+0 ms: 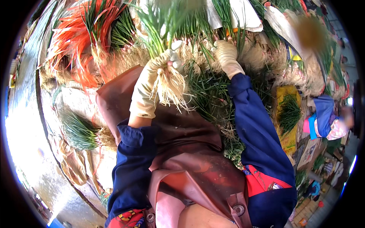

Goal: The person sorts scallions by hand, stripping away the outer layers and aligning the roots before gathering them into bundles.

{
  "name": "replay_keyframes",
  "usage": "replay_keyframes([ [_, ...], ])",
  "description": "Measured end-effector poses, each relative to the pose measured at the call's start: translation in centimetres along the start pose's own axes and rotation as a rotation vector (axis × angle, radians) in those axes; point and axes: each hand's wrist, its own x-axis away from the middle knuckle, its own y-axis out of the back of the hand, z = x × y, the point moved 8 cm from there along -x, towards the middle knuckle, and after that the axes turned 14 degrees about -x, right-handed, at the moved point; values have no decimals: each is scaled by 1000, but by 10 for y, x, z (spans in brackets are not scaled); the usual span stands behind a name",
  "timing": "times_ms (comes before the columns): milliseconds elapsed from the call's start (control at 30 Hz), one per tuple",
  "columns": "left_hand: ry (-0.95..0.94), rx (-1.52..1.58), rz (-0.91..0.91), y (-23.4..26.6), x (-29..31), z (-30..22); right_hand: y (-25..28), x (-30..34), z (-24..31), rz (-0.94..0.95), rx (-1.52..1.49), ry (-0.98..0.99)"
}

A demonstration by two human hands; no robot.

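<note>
In a pale work glove, my left hand (161,62) is closed round a bunch of green onions (156,40). Their leaves point away from me, and their stringy pale roots (170,85) hang over the wrist side of the glove. White bulb-like ends show beside the fingers. My right hand (227,55), gloved alike, reaches to the heaped green onions (197,28) at the far side. Its fingers curl down out of sight among roots and stalks, so what they hold is hidden.
A reddish-brown apron (186,133) covers my lap. Orange plastic ties (72,45) lie at the far left. Another green onion bunch (81,131) rests at left on pale sheeting. Loose green leaves (209,91) lie between my arms. At right are a yellow sack (287,97) and another person (327,119).
</note>
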Motion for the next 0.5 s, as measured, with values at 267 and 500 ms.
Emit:
replay_keyframes([
  [267, 347, -170, -390, 34, 4, 74, 15, 97, 60, 332, -1884, -227],
  [500, 418, -301, -405, 67, 10, 113, -20, 118, 93, 387, -1698, -35],
])
